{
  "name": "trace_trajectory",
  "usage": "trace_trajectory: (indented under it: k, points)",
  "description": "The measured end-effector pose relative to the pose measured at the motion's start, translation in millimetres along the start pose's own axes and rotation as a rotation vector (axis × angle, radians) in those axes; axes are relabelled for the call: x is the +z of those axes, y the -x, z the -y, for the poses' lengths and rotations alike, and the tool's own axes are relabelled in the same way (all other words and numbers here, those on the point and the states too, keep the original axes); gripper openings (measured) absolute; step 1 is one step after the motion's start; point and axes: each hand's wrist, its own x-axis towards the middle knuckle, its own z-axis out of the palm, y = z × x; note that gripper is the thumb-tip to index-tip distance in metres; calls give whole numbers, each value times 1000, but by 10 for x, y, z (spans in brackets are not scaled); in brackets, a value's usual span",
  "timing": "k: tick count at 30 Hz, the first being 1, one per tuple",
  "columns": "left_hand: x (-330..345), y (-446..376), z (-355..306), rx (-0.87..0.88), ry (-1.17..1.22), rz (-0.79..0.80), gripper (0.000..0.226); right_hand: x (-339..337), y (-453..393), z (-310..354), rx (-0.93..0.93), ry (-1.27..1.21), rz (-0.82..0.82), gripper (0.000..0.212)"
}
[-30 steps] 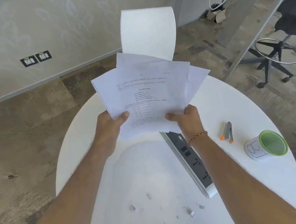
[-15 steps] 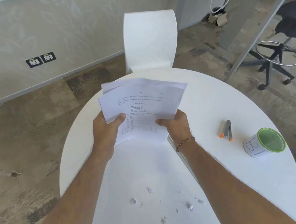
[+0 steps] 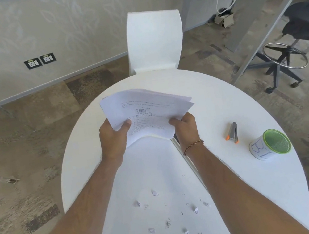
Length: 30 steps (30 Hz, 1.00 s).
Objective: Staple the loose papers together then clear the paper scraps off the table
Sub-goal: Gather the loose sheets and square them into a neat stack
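Presently left hand point(image 3: 113, 141) and right hand point(image 3: 185, 127) grip the papers point(image 3: 147, 114); square edges fully before reaching the stapler point(image 3: 232, 133) right of them.

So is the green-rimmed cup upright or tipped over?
Tipped: the cup lies on its side on the table, its green mesh mouth facing sideways.

1 head-worn camera looks forward and steeply down over a round white table point(image 3: 226, 94), close to the forearms; its wide lens seemingly bends the room's edges.
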Motion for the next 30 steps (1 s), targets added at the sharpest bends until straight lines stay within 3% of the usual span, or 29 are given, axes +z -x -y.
trace_trajectory:
  k: [8, 12, 15, 23, 30]
  points:
    - [161, 159, -23, 23, 71, -67, 29, -71, 53, 52, -34, -79, -10, 23]
    - [113, 187, 78, 23, -21, -47, 39, -122, 70, -48, -17, -45, 5, 36]
    - [94, 203, 150, 39, -112, -27, 30, -142, 71, -119, -17, 9, -1, 40]
    - [175, 218, 77, 121, -162, -72, 16, -140, 74, -87, -68, 17, -70, 31]
    - [81, 230, 206, 65, -172, -30, 24, -164, 153, -160, -38, 120, -53, 21]
